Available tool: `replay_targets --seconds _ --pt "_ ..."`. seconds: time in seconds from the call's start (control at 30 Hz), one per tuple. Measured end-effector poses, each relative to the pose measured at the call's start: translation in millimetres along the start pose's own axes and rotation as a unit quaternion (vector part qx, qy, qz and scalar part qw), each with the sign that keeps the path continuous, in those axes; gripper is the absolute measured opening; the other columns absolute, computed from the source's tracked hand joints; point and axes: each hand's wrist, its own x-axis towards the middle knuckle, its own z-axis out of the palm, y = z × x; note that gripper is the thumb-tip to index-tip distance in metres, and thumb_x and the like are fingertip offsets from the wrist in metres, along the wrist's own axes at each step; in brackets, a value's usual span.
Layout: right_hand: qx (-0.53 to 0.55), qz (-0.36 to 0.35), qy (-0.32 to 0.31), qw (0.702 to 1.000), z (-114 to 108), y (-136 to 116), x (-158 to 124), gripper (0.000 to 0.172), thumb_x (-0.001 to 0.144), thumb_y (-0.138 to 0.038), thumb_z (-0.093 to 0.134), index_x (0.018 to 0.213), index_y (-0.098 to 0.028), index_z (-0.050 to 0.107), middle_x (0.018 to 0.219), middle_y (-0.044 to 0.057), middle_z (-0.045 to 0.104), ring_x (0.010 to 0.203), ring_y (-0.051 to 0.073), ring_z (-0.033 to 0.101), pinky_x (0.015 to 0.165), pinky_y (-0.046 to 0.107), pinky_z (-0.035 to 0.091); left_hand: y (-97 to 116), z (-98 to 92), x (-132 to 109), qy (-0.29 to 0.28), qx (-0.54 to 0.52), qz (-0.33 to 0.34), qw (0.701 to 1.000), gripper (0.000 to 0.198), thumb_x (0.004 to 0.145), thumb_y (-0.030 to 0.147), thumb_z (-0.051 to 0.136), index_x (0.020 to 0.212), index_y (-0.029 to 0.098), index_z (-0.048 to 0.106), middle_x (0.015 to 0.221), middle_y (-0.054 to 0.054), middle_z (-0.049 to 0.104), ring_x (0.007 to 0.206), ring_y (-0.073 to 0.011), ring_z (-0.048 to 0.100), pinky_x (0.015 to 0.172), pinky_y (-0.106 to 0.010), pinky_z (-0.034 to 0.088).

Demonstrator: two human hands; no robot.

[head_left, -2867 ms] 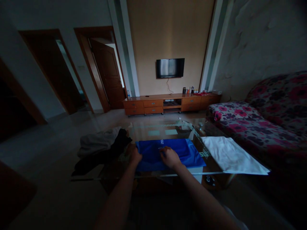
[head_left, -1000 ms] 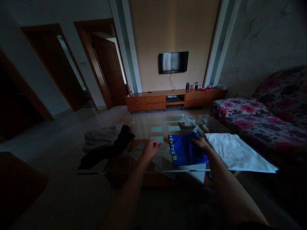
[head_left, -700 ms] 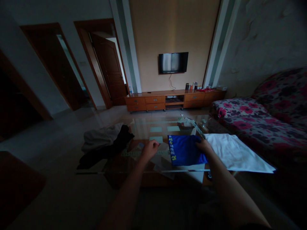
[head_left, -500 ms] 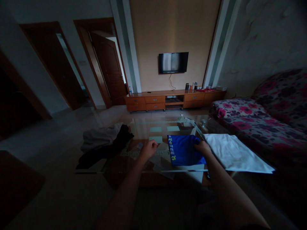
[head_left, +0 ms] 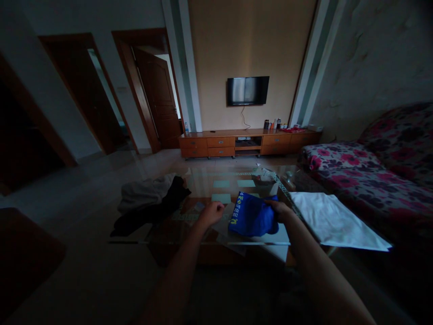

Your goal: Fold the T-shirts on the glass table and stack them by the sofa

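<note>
A folded blue garment (head_left: pixel 252 217) with yellow lettering is lifted a little off the glass coffee table (head_left: pixel 203 185), its left side sagging. My right hand (head_left: pixel 279 210) grips its right edge, fingers closed on the cloth. My left hand (head_left: pixel 211 213) rests on the table just left of the garment, curled into a loose fist with nothing visible in it. A folded white cloth (head_left: pixel 331 221) lies on the table immediately to the right of my right hand.
A heap of grey and black clothes (head_left: pixel 149 198) sits on the table's left end. Small items (head_left: pixel 265 176) stand at the table's far edge. A floral sofa (head_left: pixel 368 167) runs along the right. A wooden TV cabinet (head_left: pixel 246 142) and wall television (head_left: pixel 248 90) are beyond.
The blue garment was folded narrower and slid right toward the white cloth. My right hand has now raised it off the glass, so it droops. My left hand stayed curled on the table.
</note>
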Motion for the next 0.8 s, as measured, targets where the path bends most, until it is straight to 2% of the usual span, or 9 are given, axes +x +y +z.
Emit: replay_targets --seconds 0.13,0.27,0.37,0.43,0.5,0.57,0.67,0.73,0.8 --pt "0.063 -0.051 -0.037 0.996 13.5 -26.6 -15.1 0.029 0.073 -0.031 0.071 0.097 -0.017 0.065 0.085 0.008 0.075 0.075 0.021 0.071 0.075 0.034 0.059 0.6 5.5 0.3 -0.027 -0.083 -0.033 0.996 0.017 0.088 0.024 0.058 0.096 0.016 0.072 0.086 -0.004 0.073 0.077 -0.0168 0.067 0.073 -0.027 0.051" --pt "0.093 -0.163 -0.146 0.971 18.0 -60.6 -49.9 0.045 0.068 -0.032 0.078 0.109 -0.019 0.066 0.095 0.003 0.074 0.086 0.021 0.07 0.085 0.036 0.056 4.5 5.6 -1.8 -0.032 -0.223 -0.057 0.973 0.039 0.084 0.027 0.068 0.121 0.018 0.061 0.103 -0.008 0.07 0.085 -0.0176 0.067 0.075 -0.029 0.053" --pt "0.085 -0.198 -0.196 0.957 12.8 -80.8 -82.0 0.055 0.069 -0.032 0.08 0.12 -0.02 0.064 0.106 0.003 0.074 0.098 0.023 0.068 0.094 0.037 0.053 13.8 -3.4 -6.2 0.012 -0.222 0.001 0.975 0.067 0.078 0.025 0.075 0.138 0.021 0.048 0.128 -0.013 0.06 0.112 -0.023 0.062 0.091 -0.035 0.051" --pt "0.076 -0.201 -0.22 0.952 6.5 -88.8 -98.5 0.06 0.069 -0.032 0.082 0.124 -0.021 0.064 0.113 0.003 0.073 0.103 0.024 0.067 0.096 0.038 0.052 22.5 -11.8 -10.9 0.041 -0.195 0.068 0.977 0.079 0.074 0.025 0.08 0.144 0.022 0.043 0.144 -0.015 0.047 0.13 -0.027 0.05 0.105 -0.04 0.044" --pt "0.078 -0.195 -0.238 0.948 -0.1 -92.1 -108.0 0.06 0.068 -0.032 0.084 0.124 -0.022 0.064 0.114 0.004 0.073 0.103 0.024 0.068 0.096 0.038 0.053 30.7 -18.5 -16.4 0.028 -0.199 0.125 0.972 0.084 0.072 0.027 0.083 0.145 0.025 0.041 0.15 -0.014 0.04 0.138 -0.0288 0.04 0.111 -0.042 0.037" --pt "0.101 -0.177 -0.243 0.948 -5.8 -91.9 -111.3 0.056 0.067 -0.032 0.085 0.119 -0.022 0.066 0.109 0.003 0.074 0.098 0.023 0.069 0.093 0.038 0.054 36.2 -21.2 -21.8 -0.048 -0.246 0.135 0.959 0.079 0.072 0.032 0.085 0.139 0.026 0.044 0.144 -0.012 0.046 0.132 -0.0278 0.046 0.106 -0.04 0.042" --pt "0.132 -0.142 -0.23 0.954 -13.0 -89.2 -110.3 0.046 0.066 -0.032 0.087 0.107 -0.023 0.068 0.099 0.001 0.075 0.088 0.022 0.07 0.086 0.036 0.056 37.8 -19.1 -27.6 -0.169 -0.331 0.102 0.923 0.059 0.076 0.039 0.083 0.121 0.025 0.048 0.116 -0.004 0.058 0.101 -0.0185 0.061 0.085 -0.031 0.049" --pt "0.13 -0.13 -0.221 0.958 -18.0 -88.3 -109.7 0.041 0.065 -0.032 0.087 0.101 -0.022 0.069 0.094 0.001 0.075 0.086 0.022 0.071 0.084 0.035 0.057 36.0 -17.8 -29.5 -0.2 -0.365 0.089 0.905 0.051 0.077 0.042 0.082 0.109 0.024 0.047 0.101 0.001 0.058 0.084 -0.0122 0.058 0.074 -0.024 0.047" --pt "0.119 -0.123 -0.215 0.961 -23.3 -89.0 -110.5 0.038 0.068 -0.036 0.087 0.099 -0.023 0.068 0.094 0.001 0.075 0.086 0.022 0.071 0.083 0.035 0.057 33.8 -19.1 -30.2 -0.196 -0.379 0.086 0.9 0.046 0.078 0.042 0.081 0.101 0.023 0.045 0.092 0.004 0.056 0.076 -0.0097 0.055 0.069 -0.021 0.043"
